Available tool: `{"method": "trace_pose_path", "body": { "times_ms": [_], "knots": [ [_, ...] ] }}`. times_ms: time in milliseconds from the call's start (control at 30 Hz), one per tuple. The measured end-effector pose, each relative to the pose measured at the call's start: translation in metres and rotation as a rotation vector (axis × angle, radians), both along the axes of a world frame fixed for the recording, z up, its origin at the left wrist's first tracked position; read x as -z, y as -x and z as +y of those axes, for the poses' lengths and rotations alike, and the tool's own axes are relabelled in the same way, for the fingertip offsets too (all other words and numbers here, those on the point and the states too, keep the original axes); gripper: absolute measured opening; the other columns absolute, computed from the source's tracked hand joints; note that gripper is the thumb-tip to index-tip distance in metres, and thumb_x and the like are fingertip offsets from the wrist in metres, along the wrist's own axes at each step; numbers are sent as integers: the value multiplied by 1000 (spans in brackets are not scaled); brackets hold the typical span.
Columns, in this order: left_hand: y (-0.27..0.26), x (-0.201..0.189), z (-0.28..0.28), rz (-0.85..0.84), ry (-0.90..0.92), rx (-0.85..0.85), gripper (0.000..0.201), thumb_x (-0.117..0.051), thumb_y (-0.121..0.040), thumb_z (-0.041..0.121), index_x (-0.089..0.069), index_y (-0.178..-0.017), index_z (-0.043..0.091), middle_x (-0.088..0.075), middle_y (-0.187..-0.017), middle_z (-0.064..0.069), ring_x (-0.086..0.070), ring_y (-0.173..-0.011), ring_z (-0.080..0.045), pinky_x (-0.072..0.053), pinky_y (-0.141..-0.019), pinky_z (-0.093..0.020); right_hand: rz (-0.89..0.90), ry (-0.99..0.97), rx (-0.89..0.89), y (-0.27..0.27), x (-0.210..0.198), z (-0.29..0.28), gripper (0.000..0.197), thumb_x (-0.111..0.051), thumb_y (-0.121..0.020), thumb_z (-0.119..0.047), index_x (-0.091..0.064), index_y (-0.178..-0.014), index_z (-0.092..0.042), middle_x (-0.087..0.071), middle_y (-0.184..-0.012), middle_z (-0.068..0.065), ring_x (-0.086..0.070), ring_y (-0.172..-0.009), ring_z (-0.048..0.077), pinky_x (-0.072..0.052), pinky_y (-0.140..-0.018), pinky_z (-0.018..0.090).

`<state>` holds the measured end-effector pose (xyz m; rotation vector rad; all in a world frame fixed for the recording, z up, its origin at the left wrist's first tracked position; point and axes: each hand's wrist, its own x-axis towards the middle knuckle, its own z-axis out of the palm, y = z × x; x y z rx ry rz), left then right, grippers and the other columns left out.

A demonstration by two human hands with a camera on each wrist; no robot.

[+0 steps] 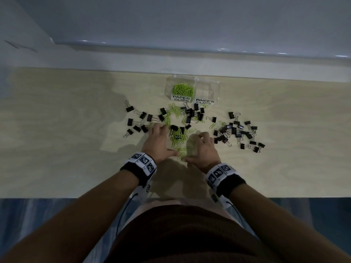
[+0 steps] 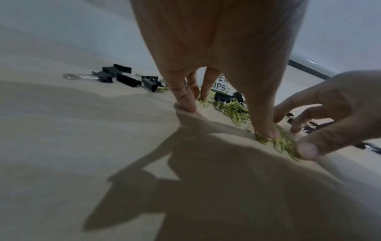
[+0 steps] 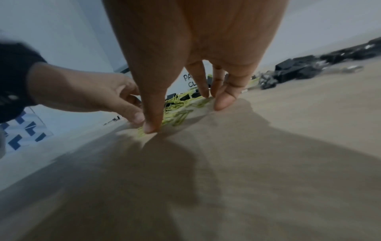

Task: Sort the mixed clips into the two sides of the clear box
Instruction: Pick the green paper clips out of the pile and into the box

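Note:
A clear two-sided box (image 1: 216,86) stands at the back of the table. Its left side, labelled PAPER CLIPS, holds green paper clips (image 1: 183,89); its right side, labelled BINDER CLIPS, looks empty. Loose green paper clips (image 1: 181,149) lie mixed with black binder clips (image 1: 191,114) in front of it. My left hand (image 1: 165,141) and right hand (image 1: 193,147) stand on either side of the near green heap, fingers straight and fingertips on the table. In the left wrist view the left hand (image 2: 226,120) has its thumb on green clips (image 2: 282,145). The right hand (image 3: 185,117) touches the same heap (image 3: 177,114).
More binder clips lie scattered at the left (image 1: 136,122) and in a denser group at the right (image 1: 237,131). The pale wooden table (image 1: 66,149) ends at a white wall ledge behind the box. The table's near edge is by my body.

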<state>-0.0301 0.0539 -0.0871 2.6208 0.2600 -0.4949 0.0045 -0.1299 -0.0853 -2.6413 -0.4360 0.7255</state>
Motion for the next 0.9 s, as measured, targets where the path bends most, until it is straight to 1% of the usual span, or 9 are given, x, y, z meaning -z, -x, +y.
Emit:
{"method": "trace_pose_path", "body": {
  "times_ms": [133,267,333,433,567,667,767,833,900],
  "knots": [
    [-13,3,-9,-27,48,6,85,-79,-67,43,-39,-137,14,-36,-134,-7,-34,-125,-25,-39,-105,-38,-49,-178,18,-3,9,12,59,-82,-65,-25,-59,-117,-6,-46,-118,13,-51,-103,30,-49,-89,37],
    [-21,2,-12,-61,149,-31,42,-75,-75,27,-60,-112,14,-55,-115,-6,-51,-109,-23,-45,-93,-36,-96,-266,24,-11,11,11,23,-72,-72,-5,-69,-95,-2,-55,-102,12,-57,-85,26,-52,-79,34],
    [-24,1,-13,-70,159,-34,30,-74,-76,24,-64,-103,14,-60,-107,-6,-55,-102,-23,-47,-88,-35,-110,-266,5,-15,9,10,14,-66,-75,-2,-70,-88,-4,-57,-96,12,-58,-81,25,-51,-77,33],
    [-24,-3,-13,-72,155,-38,25,-70,-78,19,-65,-101,12,-63,-103,-7,-58,-97,-23,-48,-84,-34,-108,-255,5,-20,9,9,15,-62,-78,-2,-70,-90,-5,-59,-95,12,-59,-80,26,-47,-77,29],
    [-17,-5,-8,-68,147,-60,22,-68,-78,15,-66,-100,10,-65,-99,-9,-60,-92,-24,-50,-81,-35,-100,-259,24,-21,9,8,15,-60,-76,0,-70,-86,-5,-61,-92,13,-59,-79,28,-50,-76,33],
    [-11,-5,0,-56,196,-107,21,-68,-76,11,-67,-97,10,-66,-92,-8,-62,-85,-23,-53,-79,-38,-93,-277,32,-21,8,4,17,-60,-76,2,-71,-85,-7,-63,-90,11,-59,-78,24,-48,-75,28],
    [-8,-6,8,-27,284,-142,21,-68,-77,8,-67,-97,11,-65,-90,-6,-62,-84,-20,-54,-78,-33,-57,-314,71,-21,3,-2,15,-61,-77,3,-69,-82,-8,-63,-84,3,-56,-72,14,-48,-72,23],
    [-8,-9,13,-3,362,-145,19,-66,-78,5,-67,-97,11,-65,-91,-8,-62,-85,-20,-53,-77,-30,-23,-337,111,-22,-1,-7,16,-62,-77,5,-69,-81,-8,-60,-80,0,-56,-70,12,-49,-71,24],
    [-11,-13,17,6,431,-130,17,-65,-80,4,-67,-96,11,-65,-93,-10,-61,-86,-20,-50,-76,-25,7,-359,150,-25,-6,-12,15,-63,-78,4,-67,-81,-10,-62,-77,-3,-58,-69,10,-49,-69,19]
  ]
}}
